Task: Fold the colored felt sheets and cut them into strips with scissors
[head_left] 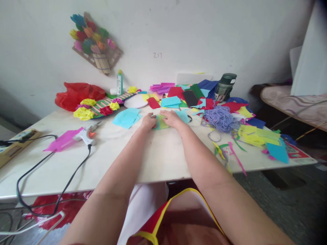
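Both my arms reach out over a white table (158,160). My left hand (149,121) is curled, its fingertips pinching the left edge of a small green paper piece (160,123) that lies flat on the table. My right hand (171,118) rests flat on the right side of the same green piece, fingers stretched out and pressing it down. A light blue paper sheet (127,117) lies just left of my left hand, and another small blue piece (184,116) sits by my right hand.
A glue gun (87,134) with a black cord lies at the left beside pink paper (62,140). Purple yarn (221,118), yellow paper (251,135), coloured scraps, a dark green bottle (224,86) and a glue bottle (119,82) crowd the back and right.
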Tool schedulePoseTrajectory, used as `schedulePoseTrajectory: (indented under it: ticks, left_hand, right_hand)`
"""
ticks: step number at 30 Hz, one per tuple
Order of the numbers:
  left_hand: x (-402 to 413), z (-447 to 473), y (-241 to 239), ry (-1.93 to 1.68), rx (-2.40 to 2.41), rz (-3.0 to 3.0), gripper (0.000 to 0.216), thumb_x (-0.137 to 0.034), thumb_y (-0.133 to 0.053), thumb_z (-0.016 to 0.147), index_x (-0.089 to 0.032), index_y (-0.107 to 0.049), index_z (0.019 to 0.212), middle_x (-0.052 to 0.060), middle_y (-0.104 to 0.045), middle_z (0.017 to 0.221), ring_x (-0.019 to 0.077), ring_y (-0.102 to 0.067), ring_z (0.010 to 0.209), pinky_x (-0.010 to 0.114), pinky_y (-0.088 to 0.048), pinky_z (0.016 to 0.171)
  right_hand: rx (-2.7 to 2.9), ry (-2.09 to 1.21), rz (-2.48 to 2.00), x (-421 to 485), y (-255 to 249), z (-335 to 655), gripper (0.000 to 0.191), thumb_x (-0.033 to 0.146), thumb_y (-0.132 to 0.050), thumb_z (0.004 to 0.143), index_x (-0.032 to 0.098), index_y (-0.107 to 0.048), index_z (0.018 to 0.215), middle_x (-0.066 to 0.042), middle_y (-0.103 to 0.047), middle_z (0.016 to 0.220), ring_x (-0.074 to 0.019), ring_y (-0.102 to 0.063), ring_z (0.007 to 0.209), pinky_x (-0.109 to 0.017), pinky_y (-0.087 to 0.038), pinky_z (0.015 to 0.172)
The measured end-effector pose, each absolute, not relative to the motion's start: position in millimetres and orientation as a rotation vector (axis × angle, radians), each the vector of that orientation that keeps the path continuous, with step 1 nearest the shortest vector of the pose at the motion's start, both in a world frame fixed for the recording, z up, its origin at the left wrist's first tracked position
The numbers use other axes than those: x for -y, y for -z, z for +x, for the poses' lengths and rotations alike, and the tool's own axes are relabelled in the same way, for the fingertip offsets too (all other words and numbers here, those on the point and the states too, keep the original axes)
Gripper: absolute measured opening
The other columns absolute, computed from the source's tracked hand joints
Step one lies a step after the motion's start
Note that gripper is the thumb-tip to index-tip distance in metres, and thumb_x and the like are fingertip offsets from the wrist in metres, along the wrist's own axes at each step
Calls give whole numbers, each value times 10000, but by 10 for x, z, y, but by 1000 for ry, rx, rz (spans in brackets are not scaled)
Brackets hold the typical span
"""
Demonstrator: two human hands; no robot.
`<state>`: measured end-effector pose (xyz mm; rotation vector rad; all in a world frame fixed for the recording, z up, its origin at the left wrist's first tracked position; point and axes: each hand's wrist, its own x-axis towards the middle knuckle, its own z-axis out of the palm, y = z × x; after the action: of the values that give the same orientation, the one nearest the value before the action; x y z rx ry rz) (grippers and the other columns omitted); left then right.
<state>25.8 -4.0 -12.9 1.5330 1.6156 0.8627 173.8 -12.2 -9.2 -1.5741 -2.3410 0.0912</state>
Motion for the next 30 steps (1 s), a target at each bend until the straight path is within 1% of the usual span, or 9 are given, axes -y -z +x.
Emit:
schedulePoseTrajectory:
  ticks: [4,7,10,13,15,17,19,24,30]
  left_hand:
    - [41,262,96,-841,-1620,1500,579,-265,-503,792,-121,-417,1347,118,-703,789,190,-612,503,282,-450,528]
    - [44,261,108,-881,-1593,1477,598,-343,-517,795,-129,-421,1345,82,-679,678,195,-603,485,290,-452,540]
    - [46,235,138,-921,-1569,1439,615,-340,-528,781,-125,-415,1346,73,-671,701,188,-600,504,292,-458,548]
    - [71,156,136,-1015,-1668,1483,547,-302,-542,753,-149,-489,1276,79,-680,796,198,-625,605,299,-466,593]
    - [108,94,110,-1082,-1841,1638,419,-287,-558,734,-197,-592,1142,77,-677,911,213,-632,782,301,-463,688]
    - [153,59,79,-967,-2061,1750,272,-335,-566,731,-213,-667,952,100,-668,942,274,-575,972,353,-443,774]
    - [191,63,65,-829,-2121,1919,229,-395,-586,715,-199,-688,779,143,-652,967,334,-482,1088,404,-415,830]
    - [214,157,119,-693,-2114,2089,295,-459,-612,683,-173,-684,688,185,-601,1064,389,-409,1115,477,-373,876]
    - [208,190,115,-761,-2123,2086,104,-275,-616,680,-192,-676,696,148,-615,1008,348,-458,1077,438,-397,853]
  right_hand:
    - [2470,-202,-1537,179,97,1599,495,236,-391,872,254,-412,1366,-1,-370,1443,-209,-307,1339,-454,-153,1114]
    - [2560,-305,-1595,193,102,1571,502,288,-350,902,297,-333,1403,30,-265,1487,-219,-211,1378,-507,-136,1105]
    - [2587,-352,-1622,183,107,1584,506,304,-305,923,295,-272,1427,38,-203,1504,-211,-155,1394,-518,-115,1107]
    - [2602,-383,-1634,170,109,1595,507,310,-288,928,277,-264,1433,30,-183,1509,-210,-127,1400,-519,-94,1110]
    - [2601,-400,-1640,166,111,1596,512,313,-282,928,260,-260,1436,21,-177,1511,-213,-115,1402,-523,-85,1110]
    - [2600,-410,-1645,164,114,1594,519,316,-280,926,256,-247,1440,20,-169,1514,-209,-105,1403,-520,-77,1112]
    - [2598,-416,-1646,165,118,1593,522,322,-276,926,266,-234,1443,29,-162,1515,-199,-95,1405,-510,-70,1115]
    - [2580,-423,-1632,165,124,1607,520,336,-269,926,269,-248,1441,34,-167,1514,-201,-97,1404,-493,-66,1121]
    - [2606,-381,-1593,161,163,1564,516,341,-262,932,268,-240,1442,33,-150,1516,-199,-114,1402,-514,-56,1115]
